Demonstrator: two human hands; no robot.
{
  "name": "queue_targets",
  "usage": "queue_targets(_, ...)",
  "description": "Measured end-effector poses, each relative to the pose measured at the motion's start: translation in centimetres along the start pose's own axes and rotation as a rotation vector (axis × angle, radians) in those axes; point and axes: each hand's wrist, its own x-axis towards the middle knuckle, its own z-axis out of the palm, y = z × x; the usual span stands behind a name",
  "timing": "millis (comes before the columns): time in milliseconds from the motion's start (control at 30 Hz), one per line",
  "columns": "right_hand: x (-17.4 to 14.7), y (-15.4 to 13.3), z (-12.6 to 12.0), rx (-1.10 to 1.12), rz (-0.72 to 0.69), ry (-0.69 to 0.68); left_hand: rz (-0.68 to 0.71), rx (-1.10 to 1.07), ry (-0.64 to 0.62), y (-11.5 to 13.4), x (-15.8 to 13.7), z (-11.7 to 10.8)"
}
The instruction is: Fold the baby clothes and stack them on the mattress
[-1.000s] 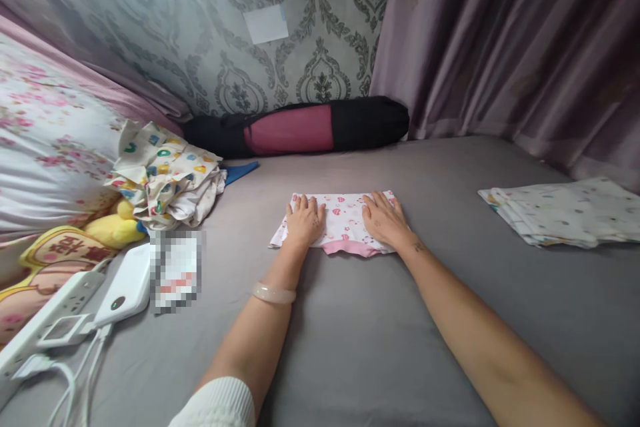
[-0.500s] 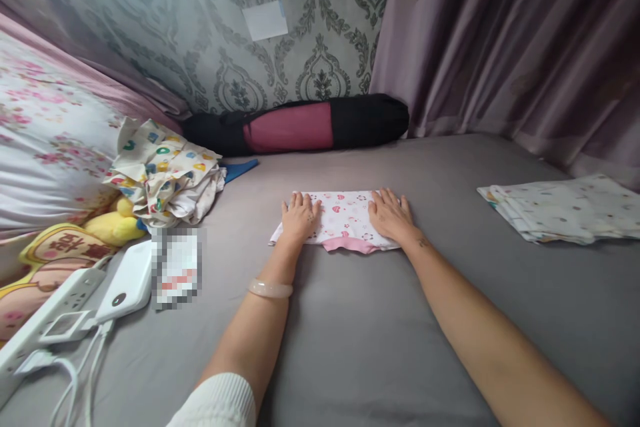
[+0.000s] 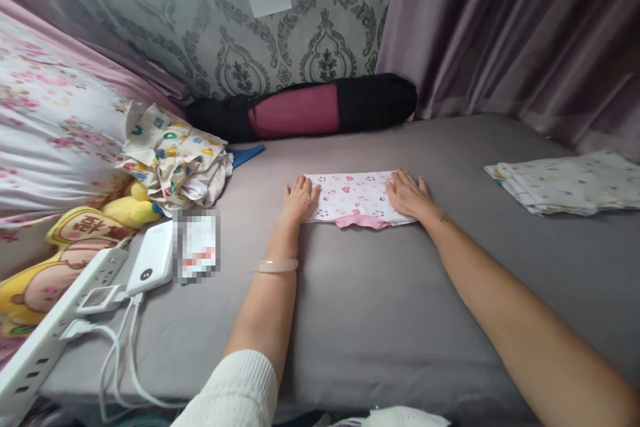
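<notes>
A folded white garment (image 3: pixel 350 197) with pink hearts and small prints lies flat on the grey bed sheet (image 3: pixel 370 293). A pink neckline-like edge curves along its near side. My left hand (image 3: pixel 301 199) rests palm down on its left end, fingers stretched out. On the opposite end, my right hand (image 3: pixel 407 193) lies flat with the fingers spread. Neither hand grips the cloth; both press on it from above. What is under the palms is hidden.
Crumpled patterned cloth (image 3: pixel 175 160) lies at left, by a yellow plush toy (image 3: pixel 133 207). Nearer are a white power bank (image 3: pixel 153 257), a power strip (image 3: pixel 65 320) and cables. A black and red bag (image 3: pixel 300 110) lies along the wall. Folded cloth (image 3: pixel 575 183) lies at right.
The view has tilted down and shifted slightly, showing the bed's near edge. My right hand has slid outward to the garment's right end; its left end now lies under my left hand.
</notes>
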Motion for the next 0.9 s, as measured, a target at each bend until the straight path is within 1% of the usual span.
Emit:
queue_targets(200, -0.5, -0.4, -0.8, -0.025, -0.013, 0.021, -0.004, -0.037, 0.007, 0.0, 0.0, -0.2)
queue_targets(300, -1.1, -1.2, -1.5, -0.044, -0.044, 0.051, 0.022, -0.01, 0.088, 0.4, -0.3, -0.5)
queue_targets(400, -1.6, -2.2, -1.5, -0.024, -0.087, 0.072, 0.06, -0.006, 0.148, 1.3, -0.5, -0.4)
queue_targets(533, -1.9, -2.9, -0.5, -0.033, -0.104, 0.064, 0.097, -0.007, 0.101, 2.0, -0.5, 0.2)
queue_targets(667, -1.7, -2.7, 0.2, -0.041, -0.1, 0.063, 0.105, -0.013, 0.037, 1.8, -0.4, 0.7)
queue_targets(800, -1.7, -2.4, 0.1, -0.056, -0.105, 0.058, 0.104, -0.048, 0.049, 1.5, -0.2, 0.8)
queue_targets(900, -1.8, -3.2, -0.2, -0.067, -0.1, 0.061, 0.111, -0.128, 0.114, 1.3, 0.1, 0.9)
